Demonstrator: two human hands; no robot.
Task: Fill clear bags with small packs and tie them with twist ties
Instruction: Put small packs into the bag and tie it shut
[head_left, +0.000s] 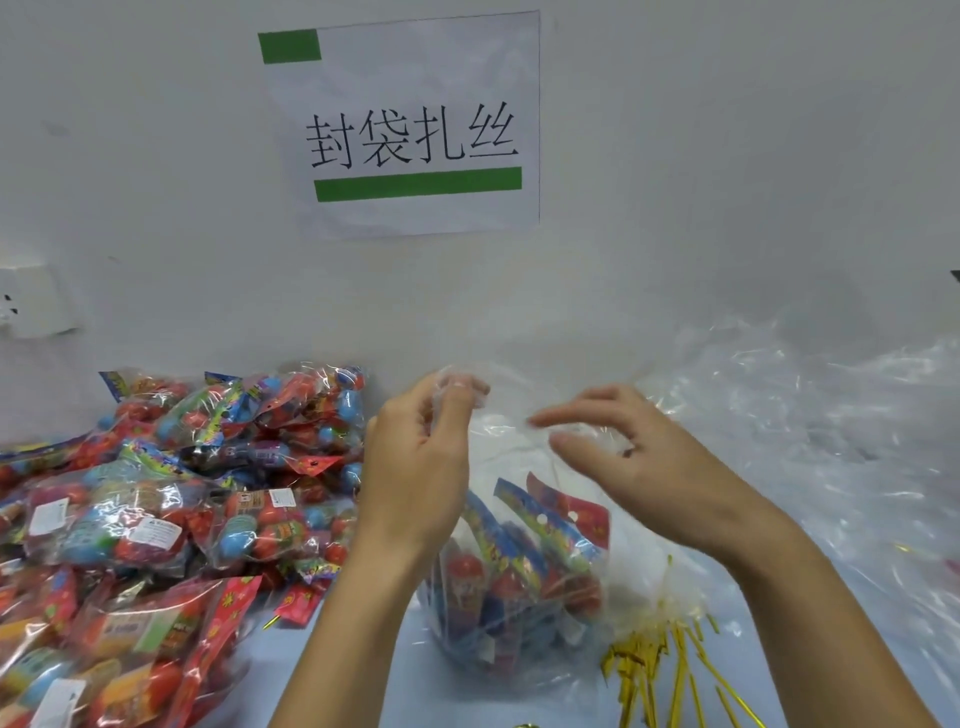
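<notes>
A clear bag (519, 587) stands on the table in front of me with several red and blue small packs (524, 566) inside. My left hand (415, 467) pinches the bag's upper left edge near the top. My right hand (623, 457) hovers at the bag's upper right, fingers spread and lightly curled against the plastic; a firm hold there cannot be made out. Gold twist ties (670, 670) lie on the table just right of the bag.
A large pile of colourful small packs (156, 509) fills the left of the table. Crumpled clear bags (831, 431) are heaped at the right. A paper sign (410, 124) hangs on the white wall behind.
</notes>
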